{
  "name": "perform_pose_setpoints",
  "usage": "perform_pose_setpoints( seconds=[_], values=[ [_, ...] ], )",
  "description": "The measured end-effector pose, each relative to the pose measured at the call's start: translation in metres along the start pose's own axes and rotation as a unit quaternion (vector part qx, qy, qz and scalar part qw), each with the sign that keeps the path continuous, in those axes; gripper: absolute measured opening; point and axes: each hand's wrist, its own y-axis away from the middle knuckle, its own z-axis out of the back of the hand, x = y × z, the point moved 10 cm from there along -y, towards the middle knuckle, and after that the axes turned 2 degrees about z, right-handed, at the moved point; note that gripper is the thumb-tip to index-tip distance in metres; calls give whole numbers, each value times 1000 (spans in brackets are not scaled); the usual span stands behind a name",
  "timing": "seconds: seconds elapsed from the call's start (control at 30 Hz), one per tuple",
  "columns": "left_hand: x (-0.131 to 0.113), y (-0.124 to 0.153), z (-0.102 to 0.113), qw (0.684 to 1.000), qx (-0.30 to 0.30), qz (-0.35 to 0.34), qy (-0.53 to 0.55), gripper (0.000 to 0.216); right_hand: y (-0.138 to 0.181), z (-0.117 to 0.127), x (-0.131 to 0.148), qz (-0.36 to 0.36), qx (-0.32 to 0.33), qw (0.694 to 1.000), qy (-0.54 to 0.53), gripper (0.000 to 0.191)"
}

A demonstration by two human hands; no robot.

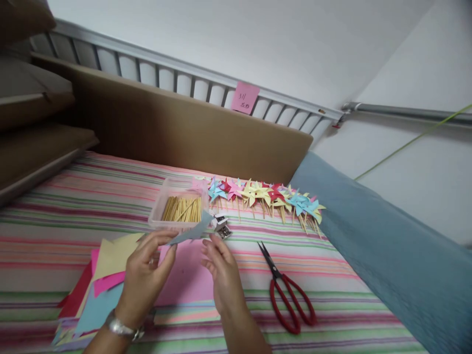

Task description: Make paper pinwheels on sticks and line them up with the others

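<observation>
My left hand point(145, 275), with a watch on its wrist, pinches a light blue paper piece point(191, 232) by its left end and holds it above a pink sheet point(186, 278). My right hand point(221, 273) hovers just under the paper's right part with fingers loosely curled and nothing held in them. Right behind the paper stands a clear plastic box of wooden sticks point(181, 209). A small metal stapler point(222, 226) lies beside the box.
Red-handled scissors point(287, 295) lie right of my hands. A row of coloured paper pinwheels point(265, 196) lies behind them. Loose coloured sheets point(99, 280) are stacked at the left on the striped bed cover point(73, 206). A blue blanket point(387, 260) and brown cardboard point(184, 132) border it.
</observation>
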Motion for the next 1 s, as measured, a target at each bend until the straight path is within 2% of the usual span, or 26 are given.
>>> perform_pose_setpoints(
  seconds=[0.1, 0.27, 0.33, 0.47, 0.6, 0.67, 0.73, 0.8, 0.83, 0.87, 0.9, 0.93, 1.0],
  values=[
    [-18, 7, 2, 991, -16, -110, -81, 13, 12, -16, 1, 10, 41, 998, -38, 40],
    [-29, 26, -28, 953, 31, -237, -186, 18, 36, -56, 10, 8, 156, 974, -163, 35],
    [-31, 33, -39, 942, 50, -264, -202, 19, 36, -55, 9, -5, 141, 972, -189, 27],
    [-33, 43, -53, 933, 68, -293, -197, 23, 24, -32, 2, -24, 55, 977, -206, 16],
    [-29, 46, -54, 944, 67, -285, -152, 32, 13, -20, 4, -28, 37, 979, -196, 22],
    [-26, 43, -47, 958, 53, -257, -114, 35, 9, -18, 7, -22, 48, 984, -168, 27],
    [-16, 36, -39, 980, 34, -186, -61, 31, 5, -10, 14, 13, 44, 993, -105, 31],
    [4, 27, -37, 998, 40, -52, 22, 23, 3, -2, 29, 94, 30, 995, 23, 32],
    [17, 26, -41, 994, 55, 29, 84, 22, 4, -1, 40, 154, 28, 981, 112, 31],
    [27, 29, -50, 978, 80, 107, 160, 25, 8, -4, 50, 221, 30, 952, 208, 30],
    [33, 33, -60, 949, 106, 171, 243, 30, 14, -10, 58, 285, 35, 910, 299, 31],
    [34, 39, -71, 910, 131, 217, 327, 35, 21, -18, 61, 339, 40, 862, 376, 36],
    [28, 48, -88, 835, 164, 260, 456, 42, 33, -31, 59, 408, 40, 778, 477, 46]
  ],
)
